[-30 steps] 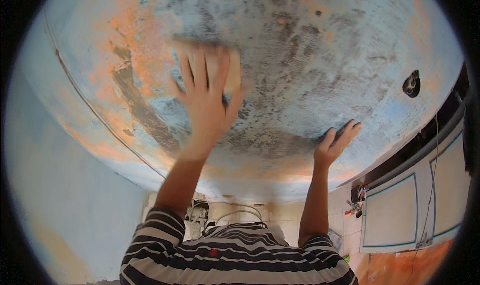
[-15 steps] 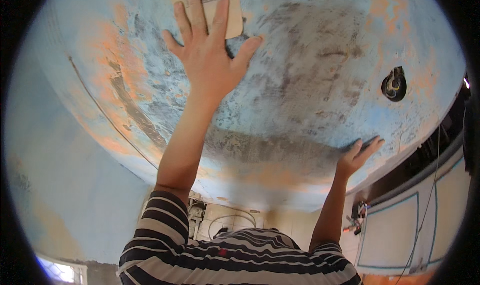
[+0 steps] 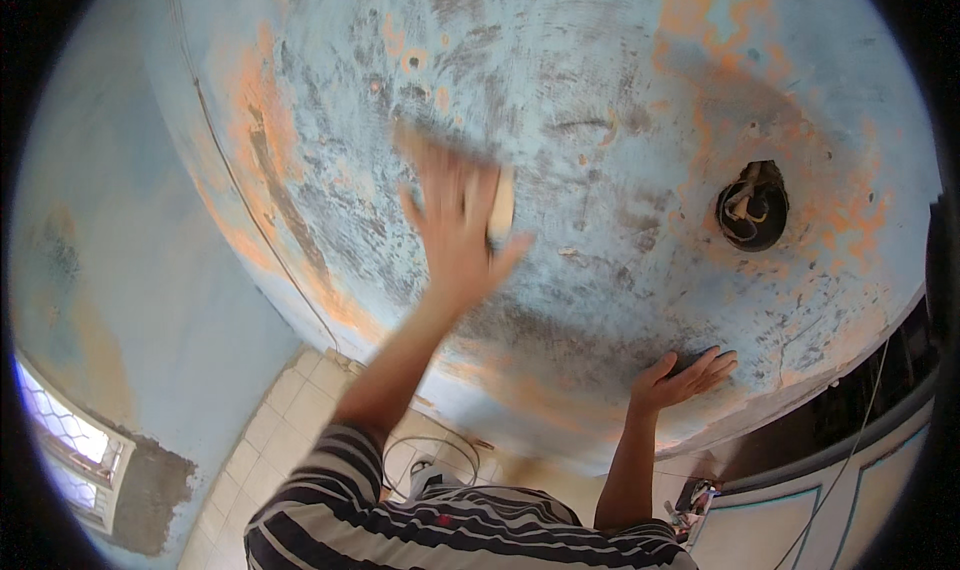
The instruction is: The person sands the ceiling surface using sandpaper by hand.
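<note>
Tan pad (image 3: 504, 205) beneath spread, blurred left fingers (image 3: 445, 188), bare edge to their right

Left arm (image 3: 405, 365) raised, slanting up and rightward; wrist roughly in line with forearm. Left hand (image 3: 463, 240) shows its back, fingers directed up the view, blurred toward the tips; thumb splayed out to the right. Right arm (image 3: 628, 460) also raised, forearm steeper. Right hand (image 3: 683, 380) lower, wrist angled outward, fingers extended up and right, thumb apart.
</note>
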`<control>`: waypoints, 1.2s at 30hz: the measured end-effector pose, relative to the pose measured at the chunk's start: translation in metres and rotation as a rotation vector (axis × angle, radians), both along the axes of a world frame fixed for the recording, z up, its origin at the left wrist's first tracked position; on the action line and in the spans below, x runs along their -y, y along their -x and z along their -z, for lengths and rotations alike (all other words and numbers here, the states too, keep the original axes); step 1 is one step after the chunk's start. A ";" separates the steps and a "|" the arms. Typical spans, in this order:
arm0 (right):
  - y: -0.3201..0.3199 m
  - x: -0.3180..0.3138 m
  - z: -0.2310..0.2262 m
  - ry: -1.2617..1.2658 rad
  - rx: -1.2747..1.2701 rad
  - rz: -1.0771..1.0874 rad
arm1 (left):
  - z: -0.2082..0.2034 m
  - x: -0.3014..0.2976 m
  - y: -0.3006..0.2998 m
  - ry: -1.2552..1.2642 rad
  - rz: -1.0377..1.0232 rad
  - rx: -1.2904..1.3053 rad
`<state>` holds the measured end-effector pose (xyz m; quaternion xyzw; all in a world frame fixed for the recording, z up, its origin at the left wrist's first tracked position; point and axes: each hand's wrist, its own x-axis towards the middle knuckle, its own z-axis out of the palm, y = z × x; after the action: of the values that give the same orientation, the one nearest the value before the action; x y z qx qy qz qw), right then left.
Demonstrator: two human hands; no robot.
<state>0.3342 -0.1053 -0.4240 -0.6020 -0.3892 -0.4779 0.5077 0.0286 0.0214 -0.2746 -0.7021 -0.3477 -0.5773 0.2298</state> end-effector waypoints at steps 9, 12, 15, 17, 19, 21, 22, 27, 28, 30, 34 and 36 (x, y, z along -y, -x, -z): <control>-0.005 0.001 0.008 0.025 -0.022 -0.033 | -0.061 0.006 -0.021 -0.125 -0.076 -0.070; -0.006 0.003 0.009 0.028 -0.006 -0.053 | 0.113 0.039 -0.044 0.224 -0.002 -0.004; -0.005 -0.004 0.015 0.019 0.012 -0.083 | 0.198 0.048 -0.059 0.357 0.043 0.012; -0.011 -0.003 0.017 0.025 0.003 -0.099 | 0.080 0.036 -0.061 0.228 -0.050 -0.145; -0.008 -0.001 0.012 0.010 -0.015 -0.074 | -0.061 0.038 -0.064 -0.047 -0.053 -0.122; -0.006 -0.003 0.010 0.009 -0.017 -0.085 | -0.160 0.033 -0.061 -0.226 -0.080 -0.062; -0.005 -0.003 0.010 -0.006 -0.013 -0.095 | -0.181 0.034 -0.057 -0.314 -0.072 -0.024; -0.010 -0.003 0.019 0.013 -0.044 -0.120 | -0.042 0.030 -0.059 -0.057 -0.032 -0.131; -0.011 -0.002 0.019 0.017 -0.026 -0.129 | 0.018 0.045 -0.063 0.078 -0.022 -0.141; -0.005 -0.005 0.018 0.006 -0.030 -0.153 | 0.166 0.068 -0.062 0.300 -0.040 -0.208; -0.009 -0.004 0.019 -0.011 -0.026 -0.174 | 0.185 0.071 -0.071 0.406 -0.033 -0.300; -0.010 -0.003 0.016 -0.009 -0.023 -0.176 | 0.083 0.051 -0.080 0.365 -0.069 -0.261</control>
<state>0.3441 -0.1019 -0.4405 -0.5687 -0.4325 -0.4262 0.5549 0.1087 -0.0291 -0.3579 -0.7884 -0.4378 -0.4008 0.1616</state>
